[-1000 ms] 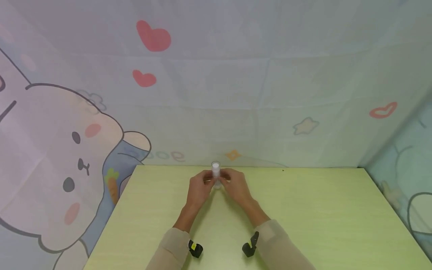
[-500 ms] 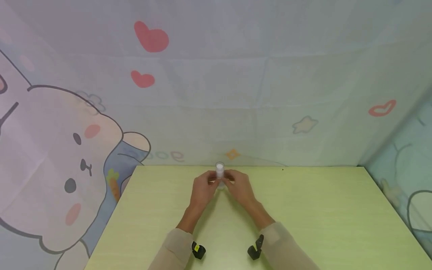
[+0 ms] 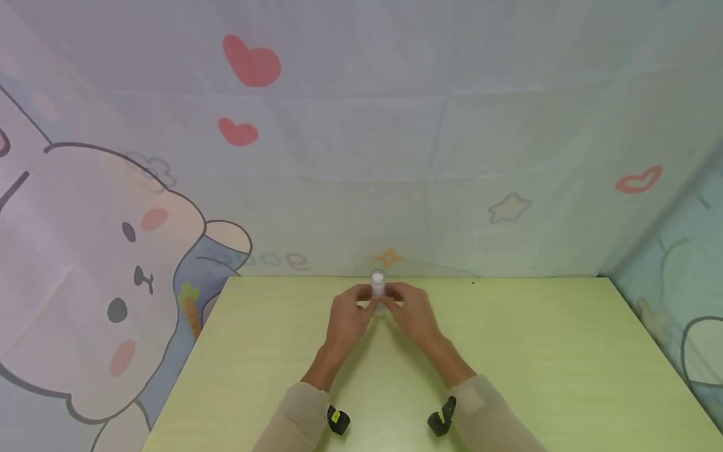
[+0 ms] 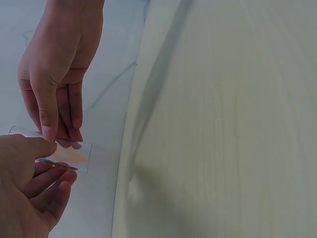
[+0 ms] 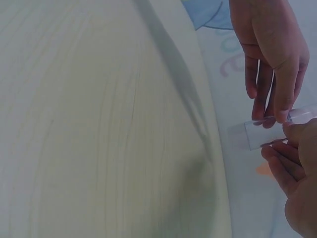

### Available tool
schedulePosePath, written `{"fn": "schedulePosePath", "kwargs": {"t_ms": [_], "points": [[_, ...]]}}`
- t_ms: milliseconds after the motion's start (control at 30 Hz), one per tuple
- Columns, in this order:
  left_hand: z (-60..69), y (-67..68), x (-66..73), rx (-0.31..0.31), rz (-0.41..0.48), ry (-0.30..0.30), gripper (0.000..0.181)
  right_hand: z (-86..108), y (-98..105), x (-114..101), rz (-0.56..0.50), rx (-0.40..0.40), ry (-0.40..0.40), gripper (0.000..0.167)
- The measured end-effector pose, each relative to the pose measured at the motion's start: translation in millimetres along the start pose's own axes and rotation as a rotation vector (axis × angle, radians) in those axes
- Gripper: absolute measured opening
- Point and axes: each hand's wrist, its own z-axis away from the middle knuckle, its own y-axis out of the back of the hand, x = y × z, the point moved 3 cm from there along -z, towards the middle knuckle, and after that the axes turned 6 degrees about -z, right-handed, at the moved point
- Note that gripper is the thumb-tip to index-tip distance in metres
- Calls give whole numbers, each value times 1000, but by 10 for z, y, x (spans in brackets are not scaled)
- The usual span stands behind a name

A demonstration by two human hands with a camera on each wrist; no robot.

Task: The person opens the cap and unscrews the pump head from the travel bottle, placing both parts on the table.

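Note:
A small clear cylindrical container (image 3: pixel 378 285) with a white upper part stands upright between both hands, near the table's back edge. The left hand (image 3: pixel 349 317) pinches it from the left and the right hand (image 3: pixel 414 314) from the right, thumbs on the near side. In the left wrist view, the clear lower part (image 4: pixel 74 154) shows between the fingertips of the left hand (image 4: pixel 27 183) and the right hand (image 4: pixel 57 64). The right wrist view shows the same clear wall (image 5: pixel 260 135), held by the right hand (image 5: pixel 302 168) and the left hand (image 5: pixel 272 49).
A pale yellow-green table (image 3: pixel 536 358) lies under the hands. Behind it hangs a cloth (image 3: pixel 361 144) printed with hearts, a star and a large rabbit. Black devices (image 3: pixel 338 420) are worn at both wrists.
Both hands and the container have shifted slightly to the right in the head view, with the grip looking the same.

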Motion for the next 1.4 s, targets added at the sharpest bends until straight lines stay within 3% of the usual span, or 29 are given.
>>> {"fn": "schedulePosePath", "kwargs": {"t_ms": [367, 867, 1067, 1400], "points": [[24, -129, 197, -37, 51, -32, 28, 163, 257, -21, 1, 51, 41, 25], [114, -354, 433, -100, 80, -82, 30, 405, 604, -16, 38, 76, -9, 26], [132, -421, 455, -112, 49, -85, 30, 480, 654, 15, 38, 90, 2, 25], [175, -514, 491, -80, 8, -119, 30, 535, 714, 22, 48, 83, 7, 25]]}}
